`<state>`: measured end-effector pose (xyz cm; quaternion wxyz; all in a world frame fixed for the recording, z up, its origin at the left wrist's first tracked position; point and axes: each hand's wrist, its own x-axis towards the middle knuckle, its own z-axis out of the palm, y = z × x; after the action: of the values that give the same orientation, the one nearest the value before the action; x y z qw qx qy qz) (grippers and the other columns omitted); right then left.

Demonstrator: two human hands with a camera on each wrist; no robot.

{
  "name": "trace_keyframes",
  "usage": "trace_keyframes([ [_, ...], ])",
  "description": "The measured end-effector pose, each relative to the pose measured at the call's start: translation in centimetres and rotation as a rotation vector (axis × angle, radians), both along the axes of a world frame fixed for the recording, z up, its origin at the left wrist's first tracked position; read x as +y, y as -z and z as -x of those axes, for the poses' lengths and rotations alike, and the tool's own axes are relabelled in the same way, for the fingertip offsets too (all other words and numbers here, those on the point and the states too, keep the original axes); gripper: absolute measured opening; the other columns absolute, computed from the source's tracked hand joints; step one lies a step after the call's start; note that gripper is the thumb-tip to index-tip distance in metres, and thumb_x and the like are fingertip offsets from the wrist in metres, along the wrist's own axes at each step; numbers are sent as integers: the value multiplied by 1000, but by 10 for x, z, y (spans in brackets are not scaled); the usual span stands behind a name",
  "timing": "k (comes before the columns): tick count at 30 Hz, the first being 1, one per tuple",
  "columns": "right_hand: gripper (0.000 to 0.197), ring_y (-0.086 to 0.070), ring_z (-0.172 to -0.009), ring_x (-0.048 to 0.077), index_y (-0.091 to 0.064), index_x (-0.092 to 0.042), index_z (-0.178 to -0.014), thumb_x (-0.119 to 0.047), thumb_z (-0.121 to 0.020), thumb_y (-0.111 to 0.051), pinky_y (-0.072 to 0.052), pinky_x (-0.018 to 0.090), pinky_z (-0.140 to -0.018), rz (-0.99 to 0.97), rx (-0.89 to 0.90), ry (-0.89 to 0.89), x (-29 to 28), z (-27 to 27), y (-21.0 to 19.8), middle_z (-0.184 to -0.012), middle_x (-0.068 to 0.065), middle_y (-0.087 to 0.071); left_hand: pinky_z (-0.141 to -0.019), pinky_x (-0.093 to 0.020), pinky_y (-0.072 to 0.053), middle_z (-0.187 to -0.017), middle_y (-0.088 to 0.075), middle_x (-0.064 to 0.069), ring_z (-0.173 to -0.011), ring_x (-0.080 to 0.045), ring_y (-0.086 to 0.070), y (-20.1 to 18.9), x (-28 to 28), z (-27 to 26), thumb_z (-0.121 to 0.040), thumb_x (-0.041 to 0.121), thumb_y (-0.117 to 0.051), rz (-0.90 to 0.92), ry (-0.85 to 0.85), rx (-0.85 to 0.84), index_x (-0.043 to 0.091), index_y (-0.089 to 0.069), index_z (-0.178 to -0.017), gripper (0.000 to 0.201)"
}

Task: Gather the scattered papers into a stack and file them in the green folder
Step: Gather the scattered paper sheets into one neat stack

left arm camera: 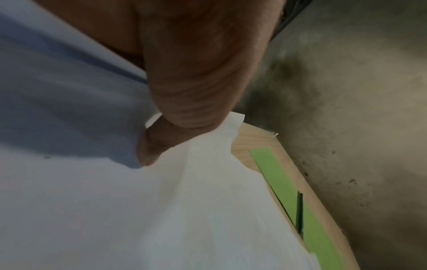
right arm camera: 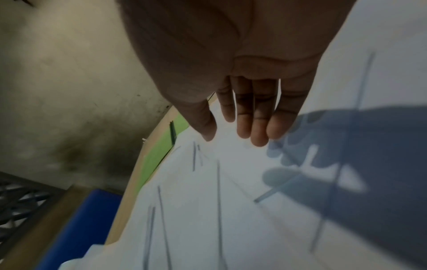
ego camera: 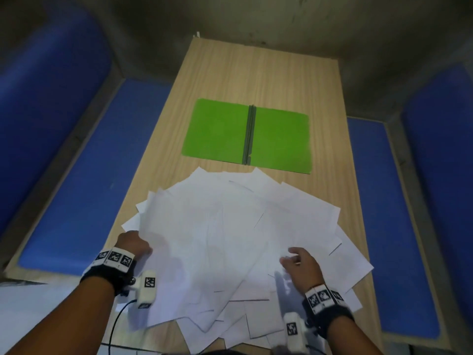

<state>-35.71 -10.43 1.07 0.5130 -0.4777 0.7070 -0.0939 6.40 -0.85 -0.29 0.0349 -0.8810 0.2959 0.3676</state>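
Several white papers [ego camera: 230, 239] lie fanned and overlapping across the near half of the wooden table [ego camera: 256, 78]. Beyond them the green folder [ego camera: 217, 129] lies open and flat, its dark spine [ego camera: 250, 134] in the middle. My left hand [ego camera: 134, 243] pinches the left edge of the sheets, thumb [left arm camera: 152, 146] on top of the papers [left arm camera: 115, 201], fingers hidden under them. My right hand [ego camera: 298, 261] hovers with straight fingers [right arm camera: 258, 127] just over the right part of the papers [right arm camera: 231, 201], holding nothing. A strip of the folder [left arm camera: 277, 175] [right arm camera: 159, 146] shows in both wrist views.
Blue padded benches [ego camera: 84, 175] [ego camera: 399, 226] run along both sides of the table. A grey concrete floor [ego camera: 256, 14] lies past the far end. A dark cable [ego camera: 115, 326] hangs from my left wrist at the near edge.
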Motion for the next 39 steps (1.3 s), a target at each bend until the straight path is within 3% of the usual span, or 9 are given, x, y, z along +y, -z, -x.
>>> trace_keyframes([
  [3, 46, -64, -95, 23, -55, -17, -121, -26, -80, -74, -54, 33, -85, -31, 1, -111, -8, -34, 8, -110, 5, -64, -68, -30, -53, -104, -75, -18, -81, -29, -64, 13, -4, 11, -76, 14, -76, 32, -26, 19, 1, -73, -104, 31],
  [7, 69, -57, -112, 24, -41, -13, -138, -31, -80, -73, -39, 22, -84, -85, 126, -251, -9, -69, 18, -122, 6, -56, -79, -40, -61, -107, -72, -17, -93, -36, -71, 23, -8, 28, -60, 27, -75, 52, -28, 29, 4, -73, -107, 52],
  [12, 80, -35, -131, 24, -23, -24, -147, -44, -80, -64, -39, 41, -101, 266, 544, -542, -12, -82, 18, -147, 2, -30, -98, -42, -51, -131, -41, -18, -112, -42, -60, 22, 0, 44, -83, 24, -72, 26, -25, -80, 11, -61, -125, 44],
  [17, 85, -37, -127, 26, -28, -22, -142, -50, -73, -70, -38, 44, -97, 187, 632, -774, -30, -102, 23, -141, 2, -38, -86, -35, -54, -121, -63, -22, -106, -37, -65, 33, 13, 49, -79, 16, -71, 93, -78, 70, 3, -64, -114, 38],
  [21, 77, -45, -121, 24, -39, -23, -130, -51, -68, -75, -39, 43, -94, 116, 662, -746, -33, -113, 26, -128, 1, -48, -76, -31, -48, -100, -65, -10, -99, -35, -66, 28, 15, 56, -80, 11, -72, 186, -145, 138, 14, -56, -108, 33],
  [25, 51, -56, -113, 27, -54, -9, -121, -42, -84, -66, -46, 31, -89, 64, 384, -553, -32, -107, 27, -126, 10, -58, -67, -31, -48, -94, -67, -8, -84, -32, -66, 21, 19, 51, -74, 4, -78, 333, -234, 211, 32, -40, -124, 68],
  [29, 62, -48, -128, 25, -48, -7, -137, -29, -83, -72, -41, 24, -95, -4, 158, -412, -38, -78, 21, -140, 8, -50, -84, -39, -55, -100, -74, -11, -96, -34, -68, 12, 26, 37, -78, 17, -73, 338, -208, 238, 16, -69, -107, 30],
  [35, 36, -60, -113, 29, -66, -6, -112, -16, -79, -77, -42, 26, -85, 136, 89, -322, -46, -15, -11, -111, 5, -65, -87, -37, -48, -111, -70, -11, -102, -31, -65, 1, 40, 27, -91, 8, -71, 446, -266, 299, 11, -63, -129, 39],
  [39, 14, -65, -91, 33, -68, -3, -85, -9, -77, -77, -44, 23, -64, 267, 79, -322, -67, 25, -67, -86, 12, -70, -87, -38, -45, -123, -69, -17, -103, -31, -61, -3, 44, 14, -94, 11, -68, 450, -253, 267, 11, -60, -137, 43],
])
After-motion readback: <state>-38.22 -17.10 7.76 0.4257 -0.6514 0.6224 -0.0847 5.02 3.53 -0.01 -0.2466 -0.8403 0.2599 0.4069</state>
